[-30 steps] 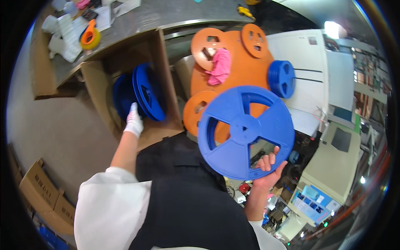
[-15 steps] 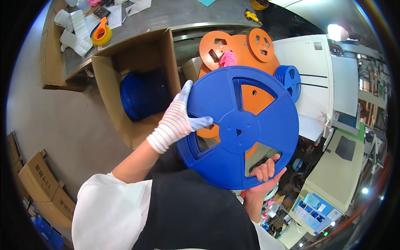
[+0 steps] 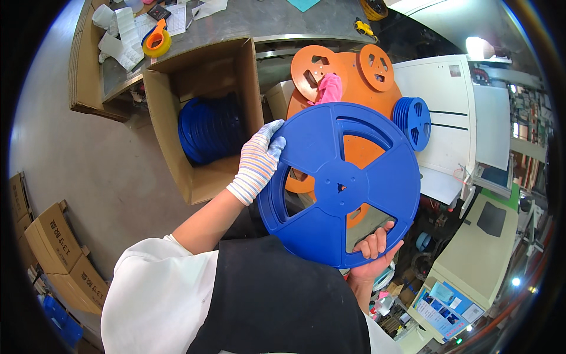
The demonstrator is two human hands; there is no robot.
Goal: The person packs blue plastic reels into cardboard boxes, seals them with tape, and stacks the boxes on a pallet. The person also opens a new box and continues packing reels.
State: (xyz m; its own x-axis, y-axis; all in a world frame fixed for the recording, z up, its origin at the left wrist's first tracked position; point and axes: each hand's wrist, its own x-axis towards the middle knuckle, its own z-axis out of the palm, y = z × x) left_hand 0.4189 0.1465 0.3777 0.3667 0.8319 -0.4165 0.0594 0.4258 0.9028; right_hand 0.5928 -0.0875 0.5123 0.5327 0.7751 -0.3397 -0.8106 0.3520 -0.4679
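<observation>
A large blue plastic reel (image 3: 386, 183) with cut-out windows is held up in front of me, its flat face turned my way. My left hand (image 3: 256, 162), in a striped knit glove, is closed on its upper-left rim. Bare fingers of my right hand (image 3: 374, 251) come through the lower-right window and wrap the rim there. Through the windows further blue edges show; I cannot tell whether a second reel lies behind. Left of it, an open cardboard box (image 3: 168, 141) holds several dark-blue reels (image 3: 209, 130) on edge.
Beyond the reel are orange discs (image 3: 303, 65) with a pink cloth (image 3: 331, 88) and smaller blue reels (image 3: 415, 127) beside a white cabinet (image 3: 448, 88). A metal table (image 3: 253, 20) carries a tape dispenser (image 3: 156, 42) and papers. Closed cartons (image 3: 59, 242) stand at left.
The thumb of my left hand has moved off the reel's face up to its rim, and the hand sits slightly lower. The right hand keeps its hold. The view has shifted slightly.
</observation>
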